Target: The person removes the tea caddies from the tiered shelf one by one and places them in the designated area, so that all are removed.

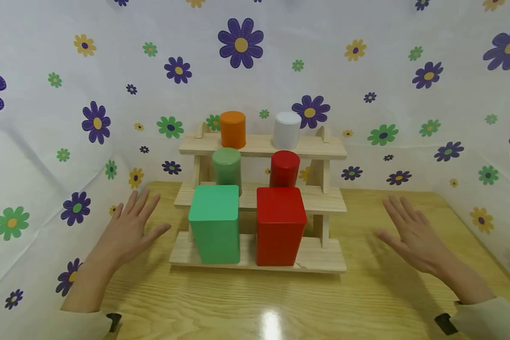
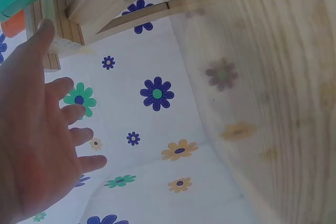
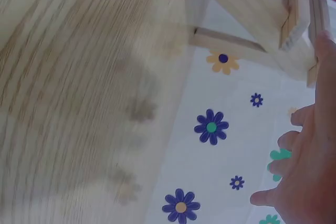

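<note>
A three-tier wooden rack (image 1: 323, 255) stands mid-table. On its bottom tier are a bright green box (image 1: 216, 226) at left and a red box (image 1: 280, 226) at right. Behind them, partly hidden, a dull green cylinder (image 1: 227, 170) and a red cylinder (image 1: 284, 170) occupy the middle tier. The top tier carries an orange cylinder (image 1: 233, 130) and a white cylinder (image 1: 287, 131). My left hand (image 1: 129, 229), fingers spread and holding nothing, is left of the rack. To the right, farther from it, my right hand (image 1: 414, 238) has extended fingers and holds nothing.
A wood-grain table (image 1: 221, 302) lies under the rack. White cloth (image 1: 255, 85) printed with purple, green and yellow flowers stands behind it and along both sides. Dark straps show at both cuffs.
</note>
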Available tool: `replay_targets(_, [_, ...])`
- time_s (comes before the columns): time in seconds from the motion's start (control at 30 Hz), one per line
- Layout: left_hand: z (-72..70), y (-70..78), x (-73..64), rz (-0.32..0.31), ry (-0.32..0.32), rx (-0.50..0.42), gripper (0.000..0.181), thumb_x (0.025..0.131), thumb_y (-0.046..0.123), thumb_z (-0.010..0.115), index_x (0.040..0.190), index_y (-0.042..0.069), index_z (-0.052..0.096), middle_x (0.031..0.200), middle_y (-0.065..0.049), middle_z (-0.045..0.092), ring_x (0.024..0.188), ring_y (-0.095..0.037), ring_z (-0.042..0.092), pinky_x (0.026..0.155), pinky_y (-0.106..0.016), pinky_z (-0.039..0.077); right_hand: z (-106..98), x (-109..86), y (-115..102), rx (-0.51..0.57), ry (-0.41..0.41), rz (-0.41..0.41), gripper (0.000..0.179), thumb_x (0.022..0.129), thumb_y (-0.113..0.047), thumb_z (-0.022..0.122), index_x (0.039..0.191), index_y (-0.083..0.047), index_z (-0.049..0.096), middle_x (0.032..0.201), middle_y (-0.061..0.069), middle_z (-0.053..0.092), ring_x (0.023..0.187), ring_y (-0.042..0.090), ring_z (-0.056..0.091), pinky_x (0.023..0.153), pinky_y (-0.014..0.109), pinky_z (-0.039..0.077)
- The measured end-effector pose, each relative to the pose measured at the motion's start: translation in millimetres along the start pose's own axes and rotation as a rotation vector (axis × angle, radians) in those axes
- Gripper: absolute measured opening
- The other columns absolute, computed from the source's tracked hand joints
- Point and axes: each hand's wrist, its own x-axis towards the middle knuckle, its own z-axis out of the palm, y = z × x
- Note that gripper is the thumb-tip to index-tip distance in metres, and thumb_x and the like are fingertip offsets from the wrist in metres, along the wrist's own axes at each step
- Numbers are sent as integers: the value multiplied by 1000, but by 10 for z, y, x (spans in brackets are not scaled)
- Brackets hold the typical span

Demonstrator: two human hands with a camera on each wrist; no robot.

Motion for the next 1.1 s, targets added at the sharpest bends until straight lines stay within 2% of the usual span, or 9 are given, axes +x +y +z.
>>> replay_targets(0.2, [-51, 9, 21, -14, 19, -91, 89, 104, 59, 50, 166, 7, 13, 171, -20, 5, 157, -40, -1, 122, -65, 7, -6, 82, -165, 53, 29, -46, 83, 105, -33, 59, 165, -1, 12, 169, 26, 13, 157, 41, 4, 124, 58, -4])
replay_targets(0.37, [-59, 50, 81, 1, 51, -183, 88, 104, 55, 54, 167, 10, 12, 172, -15, 7, 157, -39, 5, 120, -66, 17, -20, 134, -285, 124, 37, -51, 83, 104, -30, 62, 165, -2, 13, 167, 28, 17, 155, 46, 8, 122, 65, 4])
replay_targets(0.53, [-52, 76, 153, -13, 52, -284, 86, 105, 51, 55, 168, 16, 9, 173, -12, 6, 157, -39, 6, 118, -68, 19, -41, 184, -425, 188, 64, -62, 82, 103, -27, 64, 166, -5, 16, 166, 28, 23, 152, 49, 17, 119, 69, 13])
replay_targets(0.67, [-49, 92, 213, -2, 76, -395, 84, 106, 44, 58, 168, 13, 11, 172, -16, 12, 156, -43, 11, 118, -70, 19, -60, 232, -562, 244, 101, -86, 77, 102, -21, 65, 165, -8, 23, 162, 27, 30, 147, 51, 26, 113, 74, 22])
replay_targets(0.9, [-38, 168, 293, 42, 124, -580, 78, 106, 30, 62, 166, 8, 18, 165, -24, 26, 145, -50, 34, 113, -66, 33, -12, 312, -762, 375, 129, -122, 72, 103, -11, 61, 165, -14, 26, 161, 23, 33, 142, 47, 32, 103, 77, 29])
replay_targets(0.97, [-27, 189, 313, 50, 128, -604, 77, 106, 29, 62, 166, 9, 19, 164, -24, 28, 146, -49, 33, 114, -65, 33, 7, 331, -813, 398, 127, -124, 71, 103, -11, 60, 165, -14, 26, 161, 20, 33, 140, 46, 34, 101, 76, 32])
replay_targets(1.1, [-19, 223, 336, 23, 102, -636, 76, 107, 32, 60, 167, 12, 17, 165, -24, 26, 147, -48, 32, 114, -64, 33, 45, 379, -910, 426, 121, -134, 69, 102, -10, 59, 164, -10, 29, 163, 16, 34, 136, 43, 40, 99, 73, 36])
